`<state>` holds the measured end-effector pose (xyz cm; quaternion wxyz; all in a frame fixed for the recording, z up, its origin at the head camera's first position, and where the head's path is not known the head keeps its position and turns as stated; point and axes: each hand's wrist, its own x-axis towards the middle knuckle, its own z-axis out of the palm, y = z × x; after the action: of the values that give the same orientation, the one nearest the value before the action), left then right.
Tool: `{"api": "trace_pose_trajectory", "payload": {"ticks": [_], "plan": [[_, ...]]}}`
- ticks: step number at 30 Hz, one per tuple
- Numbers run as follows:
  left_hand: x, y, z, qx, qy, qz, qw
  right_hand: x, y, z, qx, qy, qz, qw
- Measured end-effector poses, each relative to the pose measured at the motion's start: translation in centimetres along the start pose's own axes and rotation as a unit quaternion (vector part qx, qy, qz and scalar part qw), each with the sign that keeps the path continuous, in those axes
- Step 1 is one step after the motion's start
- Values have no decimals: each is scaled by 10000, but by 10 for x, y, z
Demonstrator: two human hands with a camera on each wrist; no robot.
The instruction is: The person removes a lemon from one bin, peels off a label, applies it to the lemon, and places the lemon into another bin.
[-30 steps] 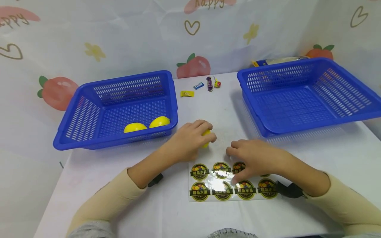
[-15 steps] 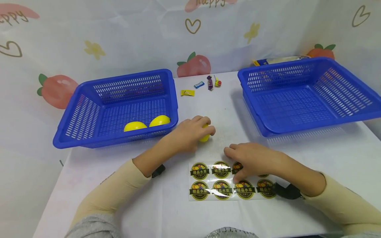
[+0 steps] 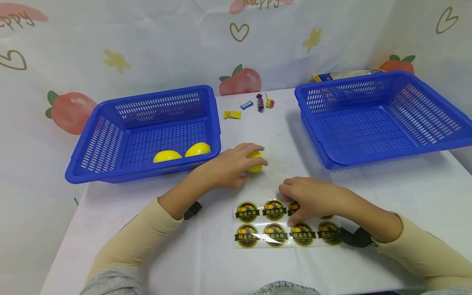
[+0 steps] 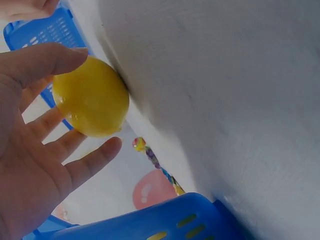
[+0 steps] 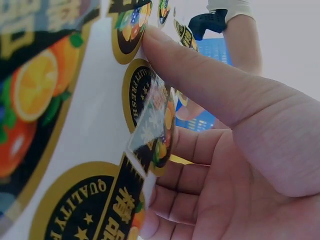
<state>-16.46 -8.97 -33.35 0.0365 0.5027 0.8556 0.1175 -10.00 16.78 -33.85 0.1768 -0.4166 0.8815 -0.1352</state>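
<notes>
A yellow lemon [image 3: 255, 162] sits in the grasp of my left hand [image 3: 230, 167], beside the left basket. The left wrist view shows the thumb over the lemon [image 4: 92, 100] and the other fingers spread along its far side. My right hand [image 3: 313, 196] is at a clear sheet of round fruit stickers [image 3: 274, 224]. In the right wrist view its thumb [image 5: 165, 50] lies on the sheet's printed face, while the fingertips pass behind the raised edge of the sheet. Part of the upper row of stickers is hidden under this hand.
Two lemons [image 3: 198, 150] lie in the left blue basket [image 3: 144, 177]. Another blue basket [image 3: 368, 159] stands at the right. Several wrapped candies [image 3: 246, 105] lie at the back of the table, and a package [image 3: 350, 75] shows behind the right basket.
My left hand has shifted slightly away from the body with the lemon, and more of the lemon shows. The right hand stays almost still at the sticker sheet.
</notes>
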Motion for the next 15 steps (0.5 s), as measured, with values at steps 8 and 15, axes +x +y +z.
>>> {"api": "trace_pose_trajectory", "payload": {"ticks": [8, 15], "plan": [[-1, 1, -3, -78, 27, -120, 9999, 2, 2, -1, 174, 102, -25, 9998], [1, 2, -3, -125, -72, -249, 9996, 3, 4, -2, 403, -2, -11, 9992]]}}
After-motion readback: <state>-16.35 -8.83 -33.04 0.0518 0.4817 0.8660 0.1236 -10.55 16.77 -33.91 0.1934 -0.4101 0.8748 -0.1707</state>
